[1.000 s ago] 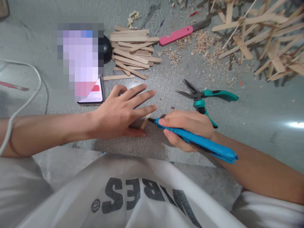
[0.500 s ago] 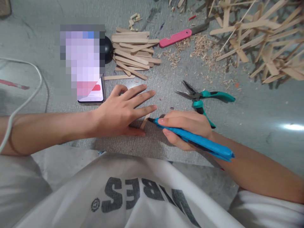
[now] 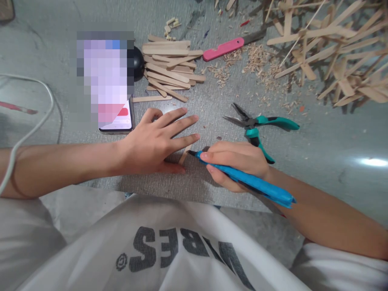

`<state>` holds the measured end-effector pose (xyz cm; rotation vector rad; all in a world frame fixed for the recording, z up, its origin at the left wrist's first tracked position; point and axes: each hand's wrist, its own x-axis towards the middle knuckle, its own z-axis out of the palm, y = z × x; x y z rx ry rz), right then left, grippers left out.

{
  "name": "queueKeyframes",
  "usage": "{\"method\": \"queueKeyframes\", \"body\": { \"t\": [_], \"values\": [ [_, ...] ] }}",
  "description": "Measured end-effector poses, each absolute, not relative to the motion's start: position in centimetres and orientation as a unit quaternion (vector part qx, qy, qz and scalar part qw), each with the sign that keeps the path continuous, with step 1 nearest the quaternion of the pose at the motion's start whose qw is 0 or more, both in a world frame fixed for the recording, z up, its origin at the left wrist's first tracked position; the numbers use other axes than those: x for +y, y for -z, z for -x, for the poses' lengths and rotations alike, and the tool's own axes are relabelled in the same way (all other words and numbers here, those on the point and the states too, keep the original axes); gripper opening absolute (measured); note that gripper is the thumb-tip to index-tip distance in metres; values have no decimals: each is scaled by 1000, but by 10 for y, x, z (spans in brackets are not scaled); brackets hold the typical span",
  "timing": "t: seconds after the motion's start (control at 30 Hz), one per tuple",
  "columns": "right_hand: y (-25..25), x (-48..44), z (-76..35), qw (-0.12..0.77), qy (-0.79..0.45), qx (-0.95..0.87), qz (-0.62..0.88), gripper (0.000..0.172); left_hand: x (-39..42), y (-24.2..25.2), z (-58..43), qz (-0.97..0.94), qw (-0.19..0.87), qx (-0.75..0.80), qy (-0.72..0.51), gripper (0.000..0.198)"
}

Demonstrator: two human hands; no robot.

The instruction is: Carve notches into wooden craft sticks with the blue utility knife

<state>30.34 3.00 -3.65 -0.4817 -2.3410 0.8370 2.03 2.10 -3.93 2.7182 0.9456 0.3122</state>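
Observation:
My left hand lies palm down on the table with its fingers spread. Its thumb and index finger are on either side of a small wooden craft stick piece, partly hidden beneath the hand. In my right hand is a long blue pen-like tool with a dark pointed tip, held in a writing grip. That tip touches or nearly touches the stick piece; whether it is a blade or a nib I cannot tell. Just beyond my right hand lie green-and-black pliers, their jaws apart.
A phone, partly blurred, lies left beside a black round object. Behind are loose craft sticks, a pink-handled knife and wood shavings. A tangled stick structure fills the far right. A white cable crosses the left.
My right hand and the blue tool have shifted very slightly left, with the tool's rear end a little lower. My left hand stays put.

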Motion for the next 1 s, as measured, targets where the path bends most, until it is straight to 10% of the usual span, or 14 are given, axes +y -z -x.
{"method": "queueKeyframes", "body": {
  "t": [1.0],
  "values": [
    [33, 31, -301, 361, -261, -866, 226, 27, 23, 37, -21, -933, 127, 323, -91, 68]
  ]
}}
